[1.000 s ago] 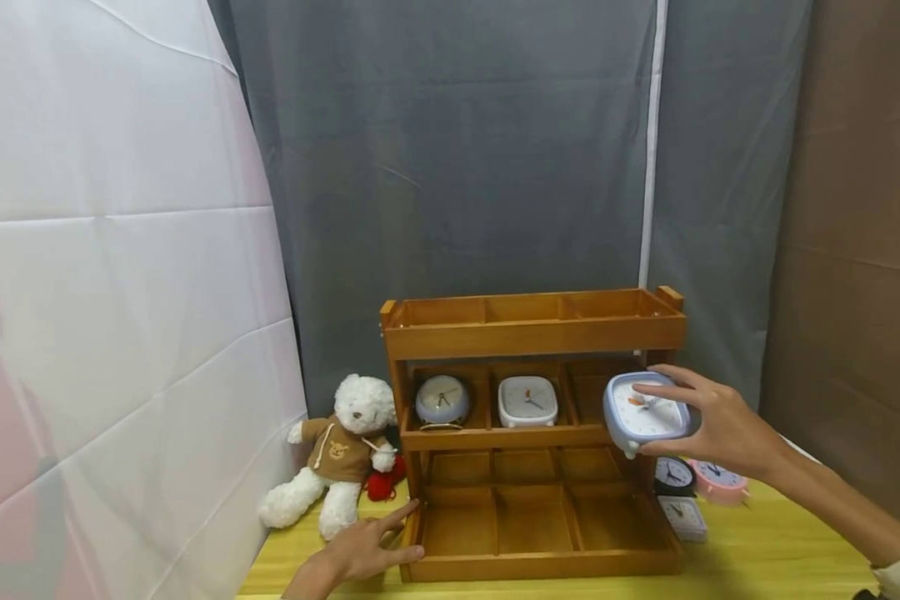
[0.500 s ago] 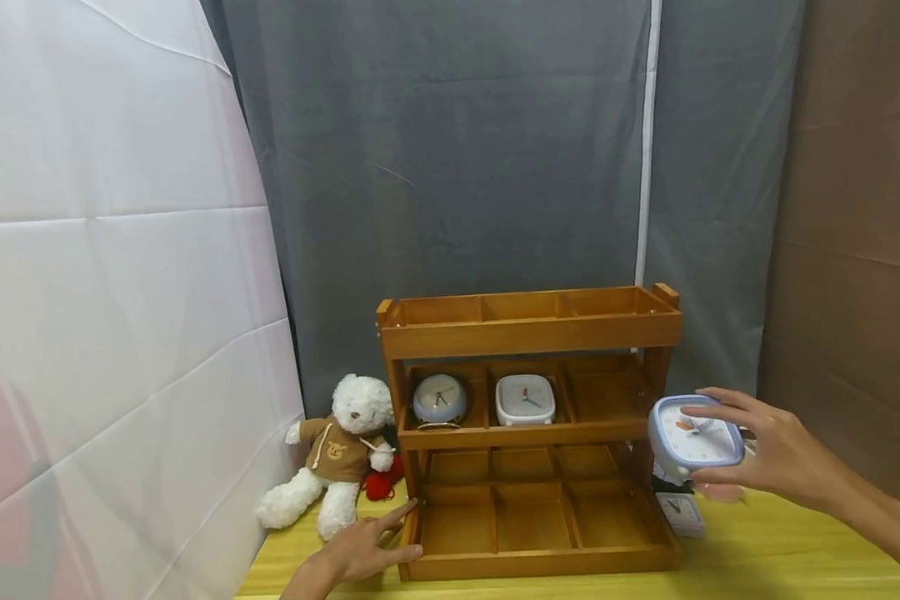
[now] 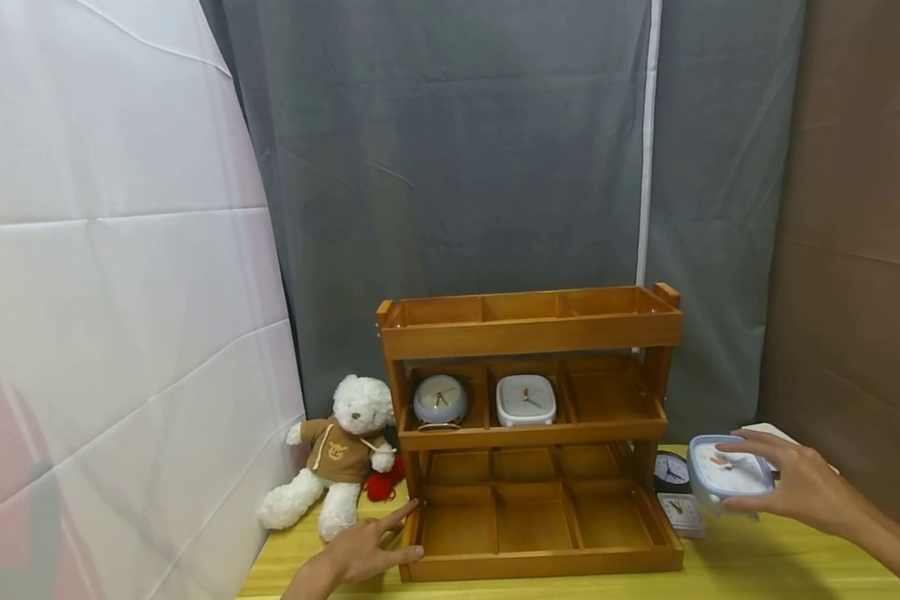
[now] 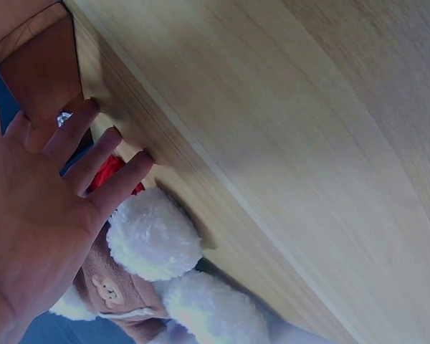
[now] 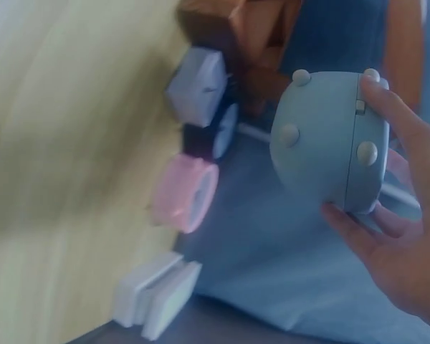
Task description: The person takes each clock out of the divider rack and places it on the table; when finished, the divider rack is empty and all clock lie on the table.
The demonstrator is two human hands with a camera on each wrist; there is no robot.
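Observation:
My right hand (image 3: pixel 802 483) holds a light-blue square alarm clock (image 3: pixel 729 477) by its edges, thumb below and fingers above, in the air right of the wooden shelf (image 3: pixel 540 568). In the right wrist view the underside of the alarm clock (image 5: pixel 319 143) shows, with small round feet. My left hand (image 3: pixel 360 547) touches the lower left side of the shelf with its fingers stretched out. On the middle tier, a round alarm clock (image 3: pixel 440 402) sits in the left compartment and a white square clock (image 3: pixel 526 402) in the centre one; the right compartment holds nothing.
Beside the shelf's right end stand a black clock (image 3: pixel 672 472) and a small pale square clock (image 3: pixel 682 515). A pink clock (image 5: pixel 185 193) and a white boxy object (image 5: pixel 154 294) line up farther along. At left sits a teddy bear (image 3: pixel 345 454) near a red thing (image 3: pixel 379 486).
My right hand has carried the blue alarm clock from in front of the middle tier's right end rightward and down, tilting its face upward. My left hand stays in place.

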